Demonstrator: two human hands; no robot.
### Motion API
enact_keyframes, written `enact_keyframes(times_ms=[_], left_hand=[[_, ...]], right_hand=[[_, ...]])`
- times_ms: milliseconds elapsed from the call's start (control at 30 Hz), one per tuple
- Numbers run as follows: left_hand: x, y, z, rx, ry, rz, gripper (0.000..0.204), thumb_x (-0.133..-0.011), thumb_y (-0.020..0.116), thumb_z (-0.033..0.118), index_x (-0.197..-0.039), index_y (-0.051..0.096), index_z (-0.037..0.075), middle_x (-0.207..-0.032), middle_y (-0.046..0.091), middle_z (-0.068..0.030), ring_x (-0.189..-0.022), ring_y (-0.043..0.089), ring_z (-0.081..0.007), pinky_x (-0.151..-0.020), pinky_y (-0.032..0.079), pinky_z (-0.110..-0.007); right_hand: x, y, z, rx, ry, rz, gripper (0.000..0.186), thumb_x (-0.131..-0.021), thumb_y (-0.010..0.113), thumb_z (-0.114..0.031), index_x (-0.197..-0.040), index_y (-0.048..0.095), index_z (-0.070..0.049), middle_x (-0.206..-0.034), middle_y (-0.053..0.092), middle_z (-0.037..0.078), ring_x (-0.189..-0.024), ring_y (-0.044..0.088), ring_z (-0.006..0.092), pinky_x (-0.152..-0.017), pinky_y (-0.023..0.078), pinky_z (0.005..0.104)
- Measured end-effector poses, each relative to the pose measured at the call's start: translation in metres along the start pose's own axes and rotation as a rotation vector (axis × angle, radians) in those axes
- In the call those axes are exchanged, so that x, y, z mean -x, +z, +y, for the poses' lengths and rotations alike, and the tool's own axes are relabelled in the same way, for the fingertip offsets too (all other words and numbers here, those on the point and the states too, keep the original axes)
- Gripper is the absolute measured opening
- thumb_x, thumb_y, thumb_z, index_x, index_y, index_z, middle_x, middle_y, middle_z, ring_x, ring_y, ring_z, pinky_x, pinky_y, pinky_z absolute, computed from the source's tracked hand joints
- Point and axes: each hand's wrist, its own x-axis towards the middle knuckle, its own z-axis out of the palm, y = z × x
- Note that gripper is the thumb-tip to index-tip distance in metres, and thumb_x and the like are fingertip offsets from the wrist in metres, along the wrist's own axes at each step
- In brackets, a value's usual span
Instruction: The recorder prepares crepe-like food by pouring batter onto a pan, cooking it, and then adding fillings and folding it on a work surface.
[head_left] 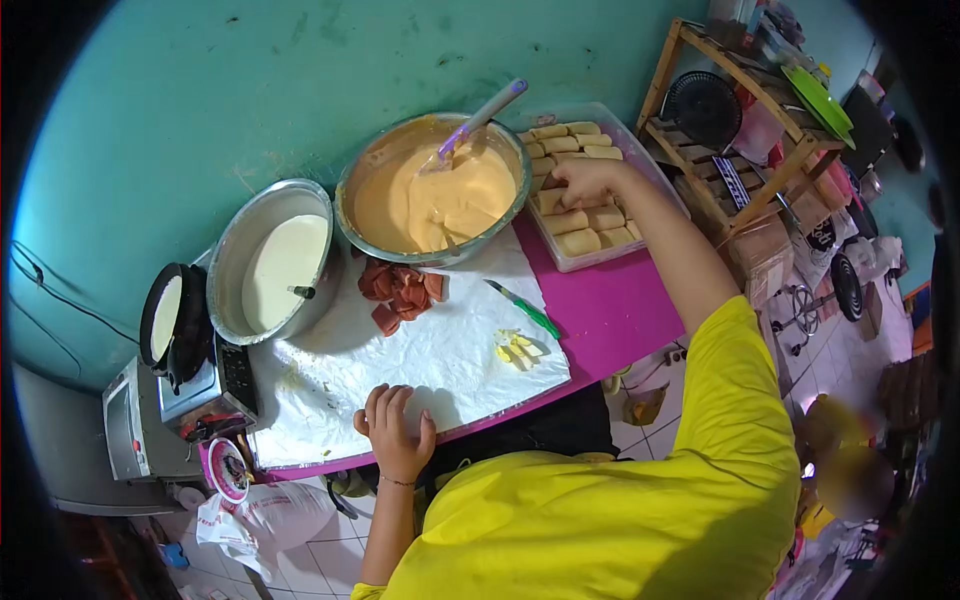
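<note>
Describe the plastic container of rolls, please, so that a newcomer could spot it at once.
Along the teal wall, on the purple-covered table, find the large round bowl of orange batter with a spatula in it. Just right of it sits the plastic container, with the right hand over it. Unlike the round bowl, it is rectangular and holds rows of pale rolls.

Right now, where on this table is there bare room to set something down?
Free: the purple tabletop between the green-handled knife and the plastic container; the white sheet between the reddish pieces and the yellow bits. Crowded: along the teal wall, where the frying pan, white-filled bowl, orange-filled bowl and container stand close together.
</note>
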Motion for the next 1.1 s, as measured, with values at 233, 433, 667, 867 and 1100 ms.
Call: enact_keyframes(times_ms=[233,433,667,867,1100], left_hand=[[-0.001,0.005,0.001,0.008,0.004,0.023,0.039,-0.08,0.068,0.023,-0.115,0.063,0.009,-0.117,0.065,-0.0084,-0.124,0.055,-0.0303,-0.102,0.027,-0.044],[0.002,0.001,-0.001,-0.003,0.006,0.02,0.039,-0.079,0.068,0.023,-0.116,0.063,0.009,-0.117,0.064,-0.0083,-0.124,0.055,-0.0305,-0.103,0.027,-0.044],[0.002,-0.005,-0.001,0.099,-0.024,0.019,0.037,-0.081,0.067,0.015,-0.117,0.063,0.006,-0.116,0.064,-0.0114,-0.123,0.054,-0.0312,-0.107,0.026,-0.042],[0.006,-0.025,-0.053,0.5,-0.26,0.399,0.036,-0.096,0.055,0.02,-0.127,0.057,0.002,-0.12,0.063,-0.0115,-0.121,0.055,-0.0271,-0.104,0.039,-0.038],[-0.074,-0.158,-0.153,1.762,-0.745,0.587,0.063,-0.107,0.034,0.044,-0.145,0.041,-0.005,-0.146,0.051,-0.0201,-0.128,0.055,-0.0357,-0.112,0.044,-0.047]], right_hand=[[-0.018,0.011,0.029,-0.078,-0.028,0.307,0.048,-0.084,0.075,-0.014,-0.129,0.064,0.0,-0.114,0.071,0.014,-0.103,0.066,0.0232,-0.089,0.052,0.0342],[0.001,0.022,0.005,-0.024,-0.073,0.353,0.039,-0.089,0.063,-0.006,-0.128,0.065,-0.002,-0.113,0.072,0.015,-0.104,0.068,0.0263,-0.09,0.053,0.0368],[0.043,0.057,-0.003,-0.003,-0.235,0.77,0.038,-0.092,0.065,-0.017,-0.127,0.066,-0.003,-0.116,0.07,0.018,-0.109,0.065,0.0358,-0.096,0.051,0.0427],[0.101,0.118,-0.017,0.142,-0.056,0.869,0.048,-0.092,0.068,-0.031,-0.13,0.063,-0.002,-0.136,0.058,0.016,-0.129,0.052,0.0336,-0.11,0.04,0.0434],[0.164,0.166,-0.019,0.227,0.086,1.056,0.041,-0.093,0.068,-0.031,-0.122,0.065,-0.003,-0.133,0.06,0.014,-0.132,0.048,0.0322,-0.113,0.036,0.0445]])
